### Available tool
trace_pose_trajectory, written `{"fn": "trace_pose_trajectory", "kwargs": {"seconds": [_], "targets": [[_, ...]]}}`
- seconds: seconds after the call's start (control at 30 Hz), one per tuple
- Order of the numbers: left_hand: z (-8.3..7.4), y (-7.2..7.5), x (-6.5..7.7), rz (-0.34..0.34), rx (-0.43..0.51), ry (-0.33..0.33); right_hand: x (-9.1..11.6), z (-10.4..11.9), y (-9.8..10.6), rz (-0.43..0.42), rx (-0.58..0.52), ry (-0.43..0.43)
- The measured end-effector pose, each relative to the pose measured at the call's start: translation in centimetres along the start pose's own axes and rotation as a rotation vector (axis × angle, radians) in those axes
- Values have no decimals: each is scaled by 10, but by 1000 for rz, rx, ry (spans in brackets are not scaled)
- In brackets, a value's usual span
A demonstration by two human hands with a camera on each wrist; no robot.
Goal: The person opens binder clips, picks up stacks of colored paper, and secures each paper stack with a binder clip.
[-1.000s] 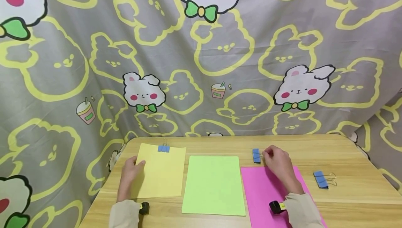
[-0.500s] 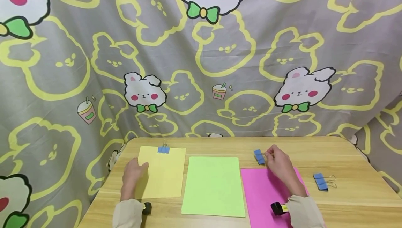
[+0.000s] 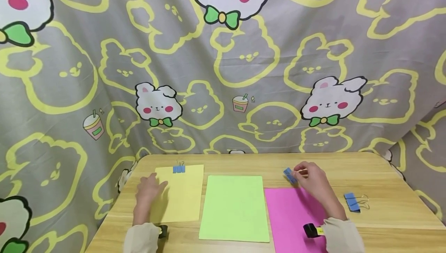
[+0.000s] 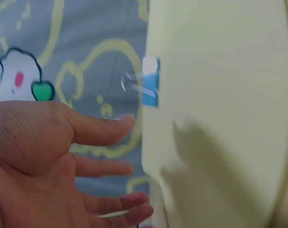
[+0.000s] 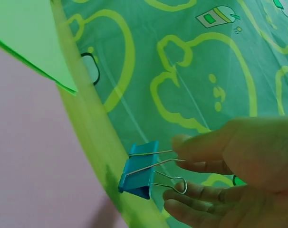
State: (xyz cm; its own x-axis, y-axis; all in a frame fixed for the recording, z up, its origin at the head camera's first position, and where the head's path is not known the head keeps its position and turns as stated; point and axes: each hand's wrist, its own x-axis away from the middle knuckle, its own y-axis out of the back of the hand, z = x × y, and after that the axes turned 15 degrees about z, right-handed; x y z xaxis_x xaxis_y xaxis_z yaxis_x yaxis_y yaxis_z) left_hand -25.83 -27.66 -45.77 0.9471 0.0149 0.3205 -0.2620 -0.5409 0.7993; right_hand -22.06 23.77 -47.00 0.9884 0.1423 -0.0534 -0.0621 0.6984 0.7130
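Blue clip (image 3: 288, 175) sits just beyond the far edge of the pink sheet (image 3: 278, 218), in your right hand (image 3: 315, 177). Your thumb and forefinger meet at the upper of its wire handles (image 5: 144, 169); the lower loop lies against another finger, a small gap between. Handles reach back toward you, mouth faces away: probably held so for squeezing. (Whether it touches the table (image 3: 383, 226), I can't tell.)

Pink lies under your right forearm. A spare clip (image 3: 352, 202) rests right of it, likely parked within reach. The green sheet (image 3: 234, 208) lies between pink and the yellow sheet (image 3: 184, 195), whose top edge wears a fastened clip (image 3: 179, 169), presumably to keep it together.

Your left hand (image 3: 150, 189) is at yellow's left side, fingers spread, gripping nothing visible; contact unclear.
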Motion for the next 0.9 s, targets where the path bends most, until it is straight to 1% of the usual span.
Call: {"fn": "trace_pose_trajectory", "kwargs": {"seconds": [0.07, 0.13, 0.2, 0.27, 0.33, 0.37, 0.53, 0.57, 0.7, 0.77, 0.8, 0.83, 0.9], "targets": [[-12, -7, -3, -40, -12, -67, 1, 0, 3, 12, -4, -3], [-25, -17, -6, -61, -9, -153, 2, -1, 6, 20, -5, -7], [-40, -28, -9, -73, 0, -257, 2, -2, 9, 21, 11, -3], [-58, -39, -10, -51, 22, -354, 2, -4, 11, 15, 33, 6], [-75, -49, -9, -15, 34, -429, 2, -5, 12, 10, 52, 20], [-83, -53, -9, 11, 45, -455, 2, -6, 12, 13, 60, 25], [-119, -70, -8, 144, 29, -536, 2, -10, 12, 34, 83, 31], [-124, -73, -9, 175, 21, -549, 2, -10, 13, 35, 83, 32], [-140, -82, -10, 308, -56, -647, 4, -11, 15, 19, 81, 31], [-146, -86, -12, 364, -97, -677, 4, -13, 16, 12, 78, 28], [-148, -88, -12, 382, -118, -686, 4, -13, 16, 11, 77, 26], [-151, -90, -12, 393, -127, -681, 4, -14, 16, 11, 77, 25], [-155, -94, -13, 387, -165, -661, 4, -16, 17, 12, 75, 24]]}}
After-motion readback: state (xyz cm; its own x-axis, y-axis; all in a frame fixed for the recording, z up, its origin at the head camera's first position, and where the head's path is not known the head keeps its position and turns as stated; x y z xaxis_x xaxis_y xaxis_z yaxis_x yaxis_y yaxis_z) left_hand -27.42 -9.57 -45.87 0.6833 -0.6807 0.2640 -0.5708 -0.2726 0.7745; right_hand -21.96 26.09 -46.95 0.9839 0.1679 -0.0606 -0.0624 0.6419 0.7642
